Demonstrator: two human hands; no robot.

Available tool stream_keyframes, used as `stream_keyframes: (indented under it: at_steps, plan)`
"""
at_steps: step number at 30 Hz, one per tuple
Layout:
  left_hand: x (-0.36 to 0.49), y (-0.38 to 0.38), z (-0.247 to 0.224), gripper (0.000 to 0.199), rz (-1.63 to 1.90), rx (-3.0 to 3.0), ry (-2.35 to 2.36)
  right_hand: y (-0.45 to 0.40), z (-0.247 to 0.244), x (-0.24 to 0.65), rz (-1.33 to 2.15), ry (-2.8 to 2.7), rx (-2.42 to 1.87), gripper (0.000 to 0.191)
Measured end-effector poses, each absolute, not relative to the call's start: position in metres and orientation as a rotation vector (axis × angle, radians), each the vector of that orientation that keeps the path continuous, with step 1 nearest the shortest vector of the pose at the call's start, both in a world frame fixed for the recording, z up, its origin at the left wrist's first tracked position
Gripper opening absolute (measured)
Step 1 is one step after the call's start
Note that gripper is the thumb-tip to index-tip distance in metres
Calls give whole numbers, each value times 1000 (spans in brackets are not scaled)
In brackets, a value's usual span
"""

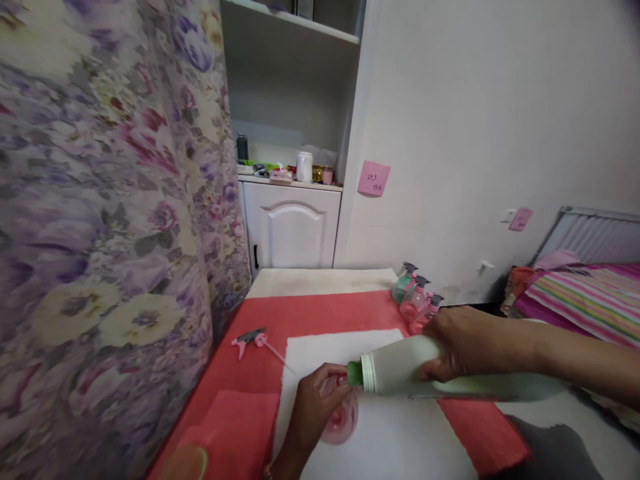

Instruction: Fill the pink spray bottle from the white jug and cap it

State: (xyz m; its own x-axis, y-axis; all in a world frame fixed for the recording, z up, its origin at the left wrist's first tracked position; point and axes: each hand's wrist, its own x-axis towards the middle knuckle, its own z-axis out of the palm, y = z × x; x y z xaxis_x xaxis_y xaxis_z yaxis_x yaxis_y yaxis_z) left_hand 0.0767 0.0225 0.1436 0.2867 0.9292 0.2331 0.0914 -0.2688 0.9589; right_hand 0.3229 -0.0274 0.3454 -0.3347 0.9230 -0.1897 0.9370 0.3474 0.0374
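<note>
My right hand [457, 343] grips a large pale-green bottle [400, 365], tipped nearly level with its green mouth to the left. That mouth is at the neck of a clear pink spray bottle [341, 427] standing on a white sheet. Around the pink bottle's neck, the fingers of my left hand [316, 403] are closed. Whether liquid is flowing cannot be made out. A pink and grey trigger spray head [256, 339] with a thin tube lies to the left, its tube end reaching the white sheet [390, 440].
Several spray bottles [414, 301], green and pink with dark trigger heads, stand at the table's right edge. A red cloth [320, 310] covers much of the table. A blurred round object [187, 461] is at the lower left. The floral curtain [125, 233] hangs along the left side.
</note>
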Motion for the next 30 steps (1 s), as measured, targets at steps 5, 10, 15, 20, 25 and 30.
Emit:
stream_keyframes:
  at_steps: [5,10,15,20,25,30]
  plan:
    - [76,22,143,15,1102,1607,948,-27,345,322,-74,2423,1660,44]
    - [76,22,144,15,1096,1604,950,-28,347,321,-85,2408,1656,47]
    - [77,23,144,14,1104,1591,953,-28,348,320,-89,2424,1648,46]
    - [77,23,143,14,1099,1588,953,-27,347,322,-90,2420,1645,47]
    - [77,24,142,15,1101,1600,939,-26,346,321,-87,2402,1672,43]
    - [76,23,142,15,1101,1606,943,-26,349,318,-94,2385,1673,45]
